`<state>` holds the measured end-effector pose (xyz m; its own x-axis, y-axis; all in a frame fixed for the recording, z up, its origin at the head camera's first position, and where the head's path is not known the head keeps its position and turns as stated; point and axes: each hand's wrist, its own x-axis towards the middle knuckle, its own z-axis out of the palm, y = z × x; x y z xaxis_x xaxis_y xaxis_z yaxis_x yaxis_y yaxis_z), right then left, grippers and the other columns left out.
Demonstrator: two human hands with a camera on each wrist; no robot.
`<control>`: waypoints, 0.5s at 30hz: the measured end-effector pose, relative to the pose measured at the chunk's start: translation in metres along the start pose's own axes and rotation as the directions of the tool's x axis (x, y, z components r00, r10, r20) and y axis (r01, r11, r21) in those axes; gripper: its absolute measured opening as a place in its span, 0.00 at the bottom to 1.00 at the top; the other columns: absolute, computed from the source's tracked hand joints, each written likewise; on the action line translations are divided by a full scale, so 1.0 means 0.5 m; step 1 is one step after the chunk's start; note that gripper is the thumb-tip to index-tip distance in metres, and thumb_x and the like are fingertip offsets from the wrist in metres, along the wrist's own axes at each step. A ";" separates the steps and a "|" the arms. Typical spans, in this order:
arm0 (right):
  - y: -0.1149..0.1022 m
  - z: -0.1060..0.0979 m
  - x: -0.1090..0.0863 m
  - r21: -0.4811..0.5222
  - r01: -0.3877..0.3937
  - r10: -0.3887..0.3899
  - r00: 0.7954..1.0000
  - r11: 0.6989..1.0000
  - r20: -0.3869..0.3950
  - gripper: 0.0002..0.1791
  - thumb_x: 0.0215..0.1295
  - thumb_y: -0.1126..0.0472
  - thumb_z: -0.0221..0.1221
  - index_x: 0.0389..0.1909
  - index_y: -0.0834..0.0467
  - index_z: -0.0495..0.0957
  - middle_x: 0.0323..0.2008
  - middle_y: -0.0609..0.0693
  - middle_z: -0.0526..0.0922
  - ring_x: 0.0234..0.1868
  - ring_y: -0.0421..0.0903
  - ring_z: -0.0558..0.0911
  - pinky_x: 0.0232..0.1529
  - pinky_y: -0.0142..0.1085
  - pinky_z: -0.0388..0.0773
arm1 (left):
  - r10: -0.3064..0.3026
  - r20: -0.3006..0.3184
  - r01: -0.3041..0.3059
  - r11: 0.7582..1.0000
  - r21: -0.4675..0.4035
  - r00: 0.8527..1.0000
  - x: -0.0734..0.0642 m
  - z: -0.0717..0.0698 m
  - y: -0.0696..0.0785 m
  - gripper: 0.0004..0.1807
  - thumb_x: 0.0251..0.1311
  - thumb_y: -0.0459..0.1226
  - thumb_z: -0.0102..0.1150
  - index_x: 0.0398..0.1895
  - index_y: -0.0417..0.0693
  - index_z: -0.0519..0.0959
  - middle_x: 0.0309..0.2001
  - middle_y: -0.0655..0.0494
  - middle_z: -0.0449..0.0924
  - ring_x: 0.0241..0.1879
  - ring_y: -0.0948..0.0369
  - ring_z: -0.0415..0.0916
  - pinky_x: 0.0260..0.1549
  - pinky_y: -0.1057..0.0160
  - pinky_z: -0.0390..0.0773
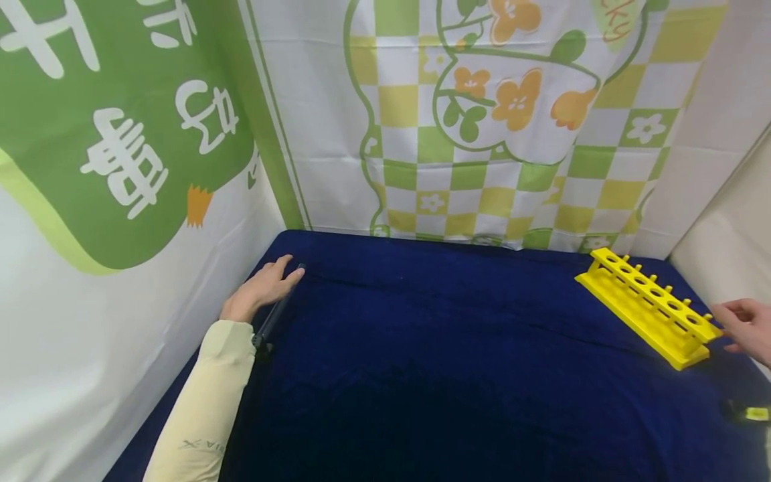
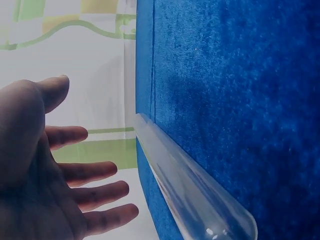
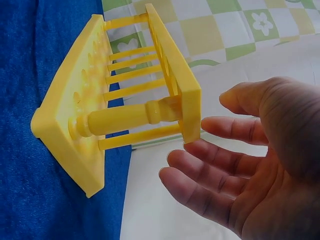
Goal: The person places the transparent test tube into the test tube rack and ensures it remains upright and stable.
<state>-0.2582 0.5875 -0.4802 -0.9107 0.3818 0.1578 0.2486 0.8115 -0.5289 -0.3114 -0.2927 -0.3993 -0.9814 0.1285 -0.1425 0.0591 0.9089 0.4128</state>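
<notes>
**Clear tube (image 2: 195, 185) by the left fingers (image 2: 92, 171), yellow rack (image 1: 629, 318) by the right fingers (image 3: 220, 156)**

Loose, spread left fingers, holding nothing. Close beside these, on the palm side: the clear tube, lying on the blue, cloth-topped desk (image 1: 421, 328). Looks light and stiff, with a smooth, shiny skin, so maybe slippery. Glass or plastic? Cannot tell. Best to treat as easy to break. Likely to roll a little from a bump, though perhaps slowed by the fuzzy cloth. Good place to hold: round the middle, with fingers on both sides. Pinch softly, with no hard squeeze.

Softly bent right fingers, also wrapped round nothing. Very near the end of the top board (image 3: 190, 107), maybe just touching; hard to tell. Past these fingertips, on the side toward the left fingers: the yellow rack, standing on the desk, with a row of holes (image 1: 657, 292) on top. Looks like plastic, so probably light, stiff and hard to crush. Could slide or tip from a strong shove at one end. Good place to hold: the thick post (image 3: 120, 119) at the end nearest the right fingers, or both long edges of the top board. Lift level, without a tug on the thin bars (image 3: 135, 90).
</notes>
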 end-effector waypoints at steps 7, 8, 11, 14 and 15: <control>-0.097 -0.033 -0.065 -0.015 0.018 -0.017 0.998 1.000 0.068 0.41 0.76 0.39 0.34 0.57 0.78 0.60 0.40 0.73 0.70 0.28 0.59 0.76 0.22 0.44 0.81 | -0.010 0.005 0.010 0.999 -0.042 1.000 0.001 0.003 -0.009 0.45 0.73 0.62 0.31 0.79 0.42 0.39 0.77 0.32 0.41 0.75 0.35 0.41 0.69 0.32 0.48; -0.088 -0.030 -0.059 -0.006 0.023 -0.023 0.996 1.000 0.081 0.41 0.76 0.38 0.35 0.57 0.78 0.61 0.41 0.73 0.71 0.30 0.60 0.77 0.21 0.42 0.81 | -0.012 0.006 0.013 0.999 -0.048 1.000 0.001 0.003 -0.010 0.45 0.72 0.62 0.30 0.79 0.42 0.39 0.77 0.32 0.41 0.75 0.34 0.40 0.69 0.32 0.48; -0.013 -0.003 -0.015 0.006 0.045 -0.045 0.993 0.999 0.105 0.44 0.74 0.35 0.34 0.60 0.76 0.60 0.45 0.74 0.70 0.35 0.64 0.77 0.21 0.41 0.81 | -0.020 0.015 0.021 0.997 -0.069 1.000 0.000 0.005 -0.013 0.44 0.73 0.62 0.31 0.79 0.42 0.39 0.77 0.32 0.40 0.75 0.34 0.39 0.69 0.31 0.46; 0.035 0.014 0.014 0.020 0.054 -0.056 0.992 0.998 0.117 0.45 0.74 0.35 0.35 0.62 0.77 0.59 0.47 0.76 0.68 0.36 0.67 0.77 0.22 0.42 0.82 | -0.019 0.018 0.020 0.997 -0.079 1.000 0.000 0.007 -0.017 0.44 0.74 0.60 0.31 0.79 0.41 0.39 0.77 0.32 0.40 0.75 0.34 0.40 0.69 0.31 0.47; 0.035 0.013 0.014 0.026 0.057 -0.060 0.991 0.998 0.121 0.45 0.74 0.35 0.35 0.61 0.77 0.59 0.46 0.77 0.69 0.35 0.66 0.78 0.23 0.43 0.83 | -0.016 0.014 0.017 0.997 -0.077 1.000 0.000 0.007 -0.018 0.44 0.74 0.60 0.31 0.79 0.41 0.39 0.76 0.31 0.41 0.75 0.33 0.41 0.69 0.31 0.48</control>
<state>-0.2623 0.6015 -0.4938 -0.9573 0.2759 0.0869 0.1873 0.8201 -0.5407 -0.3112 -0.2994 -0.4064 -0.9796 0.1196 -0.1617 0.0281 0.8776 0.4785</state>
